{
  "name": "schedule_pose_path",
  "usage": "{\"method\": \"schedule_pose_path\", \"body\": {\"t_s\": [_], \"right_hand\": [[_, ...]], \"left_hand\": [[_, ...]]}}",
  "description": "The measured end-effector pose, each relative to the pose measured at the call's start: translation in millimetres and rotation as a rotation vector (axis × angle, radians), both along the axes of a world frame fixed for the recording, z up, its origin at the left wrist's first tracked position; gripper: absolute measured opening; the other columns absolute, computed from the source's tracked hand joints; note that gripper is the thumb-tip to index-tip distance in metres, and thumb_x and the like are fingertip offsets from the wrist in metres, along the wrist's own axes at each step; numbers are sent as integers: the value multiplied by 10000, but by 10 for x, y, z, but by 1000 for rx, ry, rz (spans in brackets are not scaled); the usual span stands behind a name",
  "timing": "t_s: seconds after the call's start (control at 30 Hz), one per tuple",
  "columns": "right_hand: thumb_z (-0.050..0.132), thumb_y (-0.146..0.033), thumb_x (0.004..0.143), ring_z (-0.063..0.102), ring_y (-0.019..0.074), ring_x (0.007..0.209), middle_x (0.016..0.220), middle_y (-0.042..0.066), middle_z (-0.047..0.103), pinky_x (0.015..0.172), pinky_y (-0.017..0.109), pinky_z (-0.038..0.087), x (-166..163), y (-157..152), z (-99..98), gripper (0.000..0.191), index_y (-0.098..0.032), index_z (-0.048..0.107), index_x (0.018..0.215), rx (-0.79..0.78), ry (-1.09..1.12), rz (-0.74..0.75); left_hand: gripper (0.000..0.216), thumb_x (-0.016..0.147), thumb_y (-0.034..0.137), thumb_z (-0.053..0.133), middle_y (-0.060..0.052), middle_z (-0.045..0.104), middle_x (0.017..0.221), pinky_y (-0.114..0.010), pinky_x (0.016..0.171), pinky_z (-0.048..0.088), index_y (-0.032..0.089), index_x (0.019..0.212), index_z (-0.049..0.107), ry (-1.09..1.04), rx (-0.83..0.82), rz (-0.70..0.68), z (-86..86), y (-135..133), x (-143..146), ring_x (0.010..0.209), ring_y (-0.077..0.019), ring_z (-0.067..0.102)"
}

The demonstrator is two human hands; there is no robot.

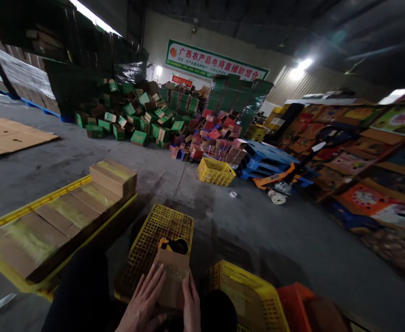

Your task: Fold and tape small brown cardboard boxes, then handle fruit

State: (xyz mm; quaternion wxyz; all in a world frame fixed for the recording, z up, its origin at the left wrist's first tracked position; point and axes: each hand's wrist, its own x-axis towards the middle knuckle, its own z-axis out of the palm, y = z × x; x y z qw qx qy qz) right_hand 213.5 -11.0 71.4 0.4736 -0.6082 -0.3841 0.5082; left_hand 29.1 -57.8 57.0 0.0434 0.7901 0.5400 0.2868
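Note:
A small brown cardboard box (pixel 172 287) lies on an upturned yellow plastic crate (pixel 154 226) in front of me, with a strip of clear tape across its top. My left hand (pixel 144 297) holds the box's left side, its fingers stretched over the top edge. Along the opposite side, my right hand (pixel 191 299) grips it with the fingers pointing forward. Just beyond the box's far end, a yellow and black tape dispenser (pixel 174 245) rests on the crate. The undersides of both hands are hidden.
Left stands a yellow crate (pixel 55 276) of taped cardboard boxes (pixel 67 214). Another yellow crate (pixel 250 295) and an orange bin (pixel 294 304) are at right. Farther off are green boxes (pixel 140 137), a yellow basket (pixel 216 173), blue pallets (pixel 267 157) and a pallet jack (pixel 278 177).

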Motion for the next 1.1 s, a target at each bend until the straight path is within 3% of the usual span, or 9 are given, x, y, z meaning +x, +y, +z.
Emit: {"method": "schedule_pose_path", "body": {"t_s": [0.13, 0.2, 0.27, 0.4, 0.57, 0.83, 0.97, 1.1], "right_hand": [[531, -817, 786, 591, 323, 1286, 1340, 127, 658, 973, 418, 549, 127, -16, 45, 863, -132, 672, 1291, -25, -36, -35], [482, -807, 823, 573, 324, 1306, 1351, 132, 650, 1011, 427, 530, 169, -20, 86, 855, -124, 665, 1305, 14, -153, -50], [448, -765, 873, 493, 322, 1383, 1447, 126, 569, 1110, 452, 453, 130, -38, 125, 827, -139, 595, 1392, 95, -352, -2], [357, -634, 983, 298, 343, 1494, 1569, 85, 416, 1213, 568, 271, -180, -144, 134, 670, -200, 517, 1468, 300, -813, 283], [373, -544, 1016, 220, 392, 1513, 1638, 46, 285, 1150, 650, 329, -402, -267, 61, 559, -299, 440, 1515, 505, -1227, 333], [337, -530, 1031, 202, 381, 1520, 1663, 38, 234, 1120, 595, 398, -269, -211, 10, 534, -324, 435, 1514, 614, -1292, 373], [336, -521, 1033, 193, 379, 1523, 1668, 59, 216, 1119, 588, 399, -301, -222, 43, 548, -306, 404, 1533, 625, -1322, 378], [345, -485, 1039, 177, 383, 1525, 1671, 69, 197, 1126, 605, 380, -339, -269, 134, 548, -304, 350, 1557, 589, -1348, 407]], "left_hand": [[957, 880, 324, 646, -152, 282, 1628, -532, 1118, 410, 204, 1622, 54, -5, 3, 21, -30, -7, 8, 1487, -364, 318], [958, 879, 309, 645, -148, 270, 1633, -543, 1133, 381, 215, 1621, 46, -14, -9, 20, -43, -2, 25, 1493, -362, 305], [959, 877, 292, 640, -134, 258, 1641, -567, 1153, 336, 233, 1621, 37, -31, -34, 28, -44, 1, 52, 1501, -360, 283], [882, 916, 187, 528, -84, 230, 1658, -589, 1184, 264, 278, 1615, -3, -59, -92, 80, -18, -13, 78, 1526, -317, 230], [867, 885, 91, 436, -49, 188, 1671, -616, 1202, 198, 304, 1613, 14, -116, -181, 48, 15, -55, 43, 1538, -291, 198], [1010, 713, 58, 483, -49, 38, 1682, -589, 1216, 152, 272, 1617, 86, -371, -408, 129, 179, -41, 100, 1554, -299, 106], [1011, 698, 84, 479, -47, 7, 1682, -592, 1212, 148, 278, 1615, 102, -467, -554, 120, 290, -6, 4, 1555, -294, 84], [1024, 717, 114, 493, -48, 26, 1688, -594, 1219, 127, 272, 1616, 27, -542, -598, 75, 277, -20, -45, 1555, -291, 74]]}}
